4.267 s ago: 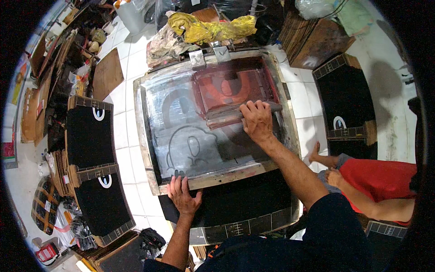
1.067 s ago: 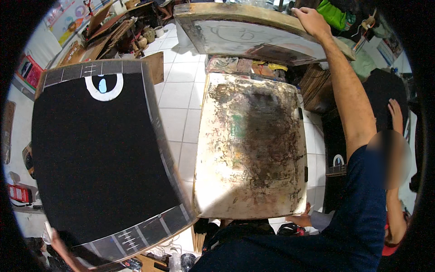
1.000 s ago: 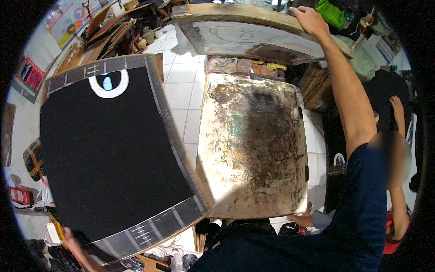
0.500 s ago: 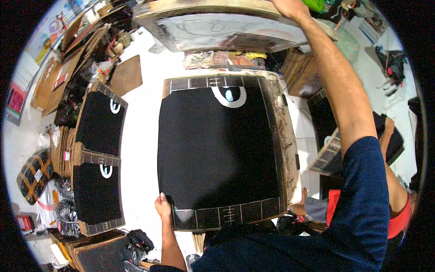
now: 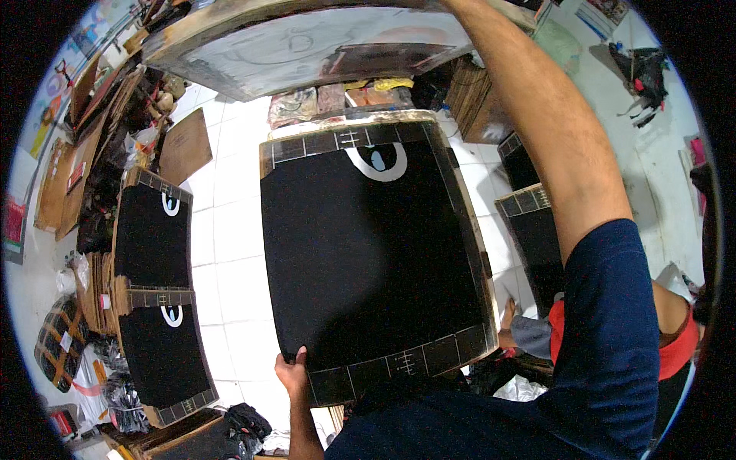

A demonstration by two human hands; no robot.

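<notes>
My left hand (image 5: 295,365) grips the lower-left edge of a black panel (image 5: 368,253), which lies on the stained platen (image 5: 484,300) in front of me. The panel has gridded end bands and a white printed arc with a pale blue oval (image 5: 376,159) near its far end. My right arm (image 5: 544,130) stretches up to the raised, wood-framed screen (image 5: 314,50) with faint outlines on it. That hand is cut off at the upper border, so its fingers do not show.
Similar panels rest on stacks at left (image 5: 153,234) and right (image 5: 529,245). A person in red (image 5: 673,356) is at the lower right. Cardboard (image 5: 184,146), bagged bundles (image 5: 65,345) and piled rags (image 5: 299,107) surround the platen. White floor tiles (image 5: 230,238) run along its left.
The screen, earlier flat under my right hand's squeegee stroke, is now raised. My left hand has brought a panel from the left onto the platen. The other person has shifted.
</notes>
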